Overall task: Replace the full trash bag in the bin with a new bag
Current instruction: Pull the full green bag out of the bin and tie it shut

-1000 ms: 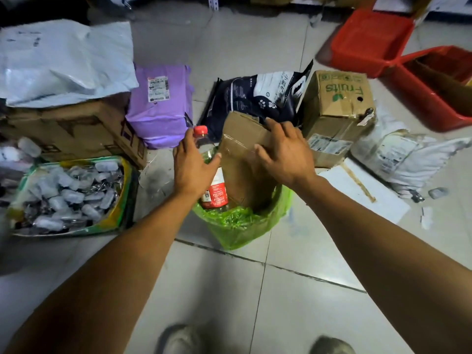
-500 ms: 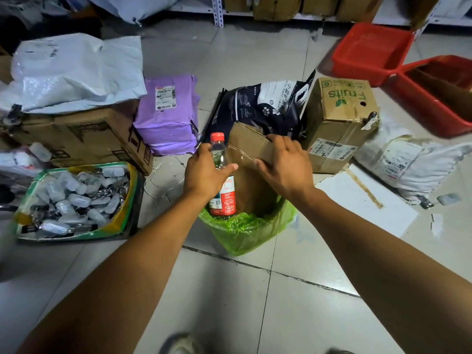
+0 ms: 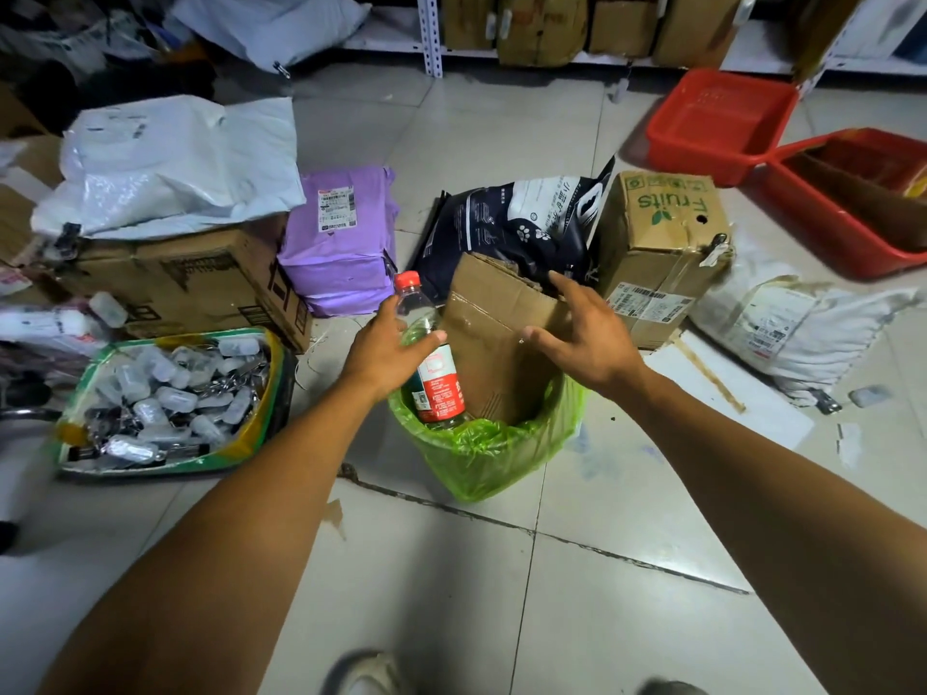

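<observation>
Your right hand (image 3: 589, 343) has come off the cardboard sheet (image 3: 494, 338): a second ago its fingers lay curled over the sheet's top edge, and now they are spread and released, hovering just beside that edge with the thumb near the sheet's face. Your left hand (image 3: 386, 346) has kept its place, its fingers wrapped round the upper part of the plastic bottle (image 3: 431, 363), below the red cap.

Both bottle and sheet stand upright inside the green trash bag (image 3: 486, 453), which lines the bin on the floor directly under your fingers; the bin's own wall is hidden by the bag. Judging from that, the tall rubbish looks settled enough, and the bag's rim is probably the next thing to gather, though neither hand has hold of it yet.

Room is tight beyond your fingers. The dark pet-food bag (image 3: 511, 223) leans just behind the cardboard sheet, and the fruits carton (image 3: 662, 243) stands close past your right fingers. The purple parcel (image 3: 336, 238) sits beyond your left fingers, and the tray of small plastic pieces (image 3: 165, 398) lies off to their outer side. The open room is the bare floor tile (image 3: 501, 594) on your own side of the bin, so lift the bag straight up and draw it toward you. No new bag is in sight, as far as I can tell.
</observation>
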